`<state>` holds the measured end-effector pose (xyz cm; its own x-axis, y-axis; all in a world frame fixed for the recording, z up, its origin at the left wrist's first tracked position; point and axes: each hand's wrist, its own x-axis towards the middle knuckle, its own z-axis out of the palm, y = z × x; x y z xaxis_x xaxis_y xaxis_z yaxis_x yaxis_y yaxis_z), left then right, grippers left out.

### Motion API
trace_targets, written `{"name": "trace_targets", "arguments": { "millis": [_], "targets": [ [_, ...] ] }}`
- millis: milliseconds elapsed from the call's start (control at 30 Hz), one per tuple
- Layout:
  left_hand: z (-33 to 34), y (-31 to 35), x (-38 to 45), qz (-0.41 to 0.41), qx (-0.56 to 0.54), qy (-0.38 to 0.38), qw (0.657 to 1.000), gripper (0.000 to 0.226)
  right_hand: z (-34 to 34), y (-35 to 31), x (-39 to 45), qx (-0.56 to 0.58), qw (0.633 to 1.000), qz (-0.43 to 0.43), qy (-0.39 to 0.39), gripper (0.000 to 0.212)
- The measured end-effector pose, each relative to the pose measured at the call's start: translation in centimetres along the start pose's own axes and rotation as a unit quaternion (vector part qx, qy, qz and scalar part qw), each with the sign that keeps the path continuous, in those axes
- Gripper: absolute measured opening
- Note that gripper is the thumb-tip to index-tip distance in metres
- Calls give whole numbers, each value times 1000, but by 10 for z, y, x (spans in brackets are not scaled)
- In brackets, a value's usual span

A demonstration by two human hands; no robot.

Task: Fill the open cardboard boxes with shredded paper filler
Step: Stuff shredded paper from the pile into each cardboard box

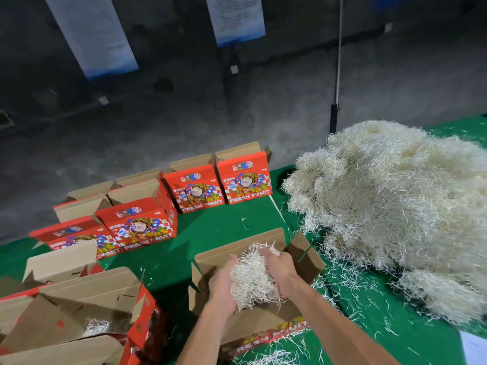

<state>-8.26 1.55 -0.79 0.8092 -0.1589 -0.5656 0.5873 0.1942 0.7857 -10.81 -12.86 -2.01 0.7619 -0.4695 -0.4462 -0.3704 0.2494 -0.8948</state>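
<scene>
Both hands, left hand (224, 285) and right hand (279, 270), cup a wad of shredded paper (254, 280) between curled fingers, directly above the open box (303, 256) on the green surface (210, 233). The wad looks light, springy and loose: strands shed easily, so it is best gathered from both sides and underneath. Its long axis runs away from the person, toward the box's far flap. The large pile (390, 212) lies to the right. A second box (66, 312) at left holds a little filler; printed boxes (195, 191) stand beyond.
</scene>
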Motion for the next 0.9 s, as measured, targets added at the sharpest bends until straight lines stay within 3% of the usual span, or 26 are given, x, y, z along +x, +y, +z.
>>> {"name": "trace_targets", "arguments": {
  "millis": [67, 200, 367, 467, 600, 667, 767, 800, 867, 900],
  "targets": [
    [0, 2, 0, -4, -9, -6, 1000, 62, 2, -7, 0, -9, 1000, -4, 0, 78],
    [-22, 21, 1, 35, -58, 4, 998, 42, -20, -24, 8, 10, 1000, 2, -9, 45],
    [-56, 28, 10, 39, -28, 92, 995, 48, -49, -40, 13, -20, 999, -40, 17, 39],
    [-51, 19, 10, -8, -44, 51, 998, 74, -41, -37, 10, -49, 996, -73, 3, 58],
    [-58, 26, 2, -9, -131, -75, 988, 73, -43, -39, 4, -108, 988, -112, -17, 65],
    [-61, 30, -1, 2, -72, -73, 995, 74, -49, -40, 5, -136, 981, -136, -34, 62],
    [-59, 28, -3, 22, 137, 14, 990, 71, -57, -38, 10, -250, 951, -168, -74, 36],
    [-55, 27, -3, 32, 186, 31, 981, 60, -58, -37, 12, -302, 934, -174, -75, 24],
    [-49, 24, 0, 71, 242, 64, 966, 30, -57, -36, 15, -378, 906, -180, -61, 20],
    [-46, 22, 4, 98, 270, 80, 954, 26, -55, -35, 14, -406, 895, -179, -47, 20]
  ]
}}
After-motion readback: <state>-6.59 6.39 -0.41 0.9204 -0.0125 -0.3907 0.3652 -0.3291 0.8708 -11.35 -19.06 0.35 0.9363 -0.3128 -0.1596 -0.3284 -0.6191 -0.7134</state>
